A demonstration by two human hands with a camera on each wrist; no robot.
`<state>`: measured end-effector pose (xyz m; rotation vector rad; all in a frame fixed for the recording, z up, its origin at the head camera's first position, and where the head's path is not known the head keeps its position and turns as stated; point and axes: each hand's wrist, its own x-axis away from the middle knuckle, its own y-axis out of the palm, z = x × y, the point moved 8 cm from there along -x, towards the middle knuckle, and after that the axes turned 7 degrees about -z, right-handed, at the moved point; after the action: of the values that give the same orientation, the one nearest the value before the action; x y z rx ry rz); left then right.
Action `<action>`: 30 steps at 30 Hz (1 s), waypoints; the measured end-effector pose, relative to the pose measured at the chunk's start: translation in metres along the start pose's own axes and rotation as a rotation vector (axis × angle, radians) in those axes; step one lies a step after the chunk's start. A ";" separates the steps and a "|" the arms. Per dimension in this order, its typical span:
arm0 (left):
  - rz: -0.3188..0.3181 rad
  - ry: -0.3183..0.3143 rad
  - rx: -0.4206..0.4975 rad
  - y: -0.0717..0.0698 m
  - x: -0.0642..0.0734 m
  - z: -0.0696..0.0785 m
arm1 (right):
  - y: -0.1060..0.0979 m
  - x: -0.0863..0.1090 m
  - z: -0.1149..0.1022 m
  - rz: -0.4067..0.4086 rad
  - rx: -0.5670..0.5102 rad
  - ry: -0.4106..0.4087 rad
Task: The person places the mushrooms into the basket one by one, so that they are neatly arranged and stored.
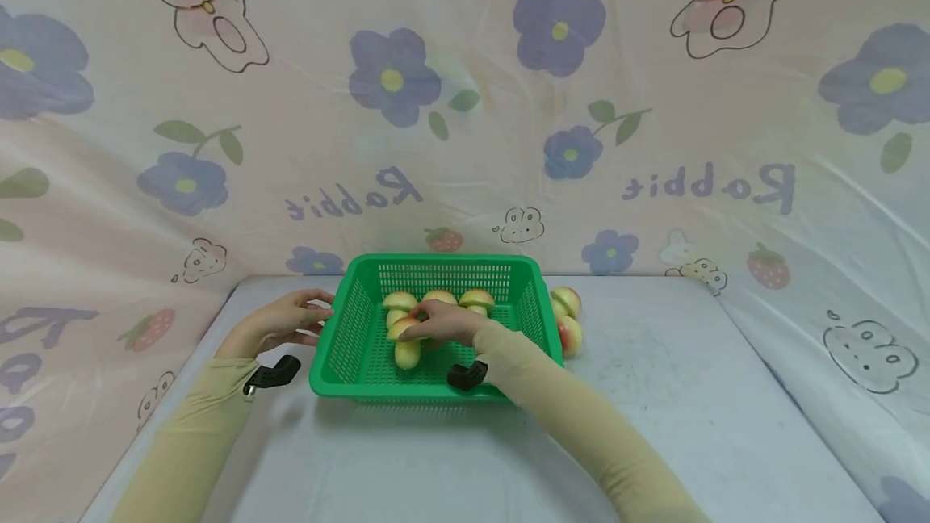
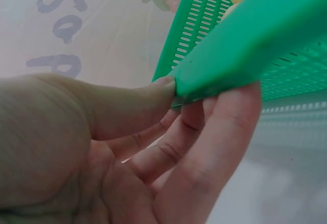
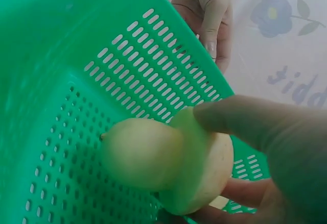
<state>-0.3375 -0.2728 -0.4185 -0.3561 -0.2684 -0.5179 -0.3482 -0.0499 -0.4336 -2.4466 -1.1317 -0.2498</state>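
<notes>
We have one mushroom-shaped piece (image 3: 168,160) inside the green basket, with its rounded stem pointing toward the near side; whether it touches the basket's floor, we cannot tell. Our right hand (image 1: 443,323) pinches it by the cap, thumb on one side and fingers on the other, parted only as far as the cap's breadth.

Behind it in the basket stand three more such pieces, a left one (image 1: 400,299), a middle one (image 1: 439,296) partly hidden by our hand, and a right one (image 1: 476,299). Around them runs the green basket (image 1: 385,391), whose left rim our left hand (image 1: 291,317) grips between thumb and fingers, nearly closed on the thin edge.

Just beyond the right rim, on the white table (image 1: 690,394), we see at least two similar pieces, an upper one (image 1: 567,303) and a lower one (image 1: 570,336), partly covered by the basket.

By our judgement the work is partway along: three pieces stand in a row, the fourth is in hand and not yet released, and those outside remain unhandled.
</notes>
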 end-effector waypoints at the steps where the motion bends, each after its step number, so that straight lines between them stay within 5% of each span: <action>1: 0.001 0.001 0.001 0.000 0.000 0.000 | 0.000 -0.001 0.000 0.003 0.022 0.001; 30: 0.017 -0.019 -0.010 0.000 0.001 0.001 | 0.007 -0.010 0.001 -0.024 0.144 0.071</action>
<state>-0.3376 -0.2728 -0.4169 -0.3727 -0.2806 -0.4994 -0.3498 -0.0600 -0.4402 -2.2823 -1.1093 -0.2515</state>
